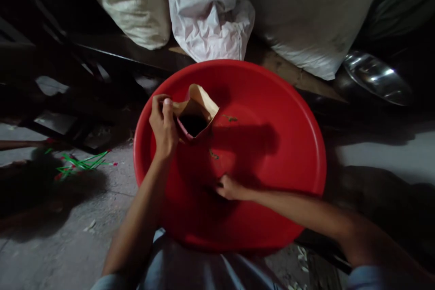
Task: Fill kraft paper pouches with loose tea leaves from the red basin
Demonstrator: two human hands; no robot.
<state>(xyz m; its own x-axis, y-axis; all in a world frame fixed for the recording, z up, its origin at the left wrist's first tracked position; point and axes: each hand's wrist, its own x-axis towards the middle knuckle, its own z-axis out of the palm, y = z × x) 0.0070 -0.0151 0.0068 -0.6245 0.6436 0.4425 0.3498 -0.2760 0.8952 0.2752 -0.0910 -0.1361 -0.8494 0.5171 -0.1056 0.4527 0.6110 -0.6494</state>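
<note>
A wide red plastic basin (288,99) stands in front of me. My left hand (165,124) grips the near-left edge of a paper bag (205,102), thumb on top. The bag's mouth faces up and its inside is too dark to make out. Low in the basin is my right hand (231,188), its fingers curled down toward the bottom; whatever they hold, if anything, is hidden. Small greenish-brown scraps (231,118) lie on the basin's floor between the bag and my right hand.
Behind the basin rest several large sacks, among them a crumpled white sack (212,22). A shiny metal bowl (377,77) sits at the right. Thin green sticks with red tips (84,163) lie on the grey floor (112,208) at left, near another person's arm (23,144).
</note>
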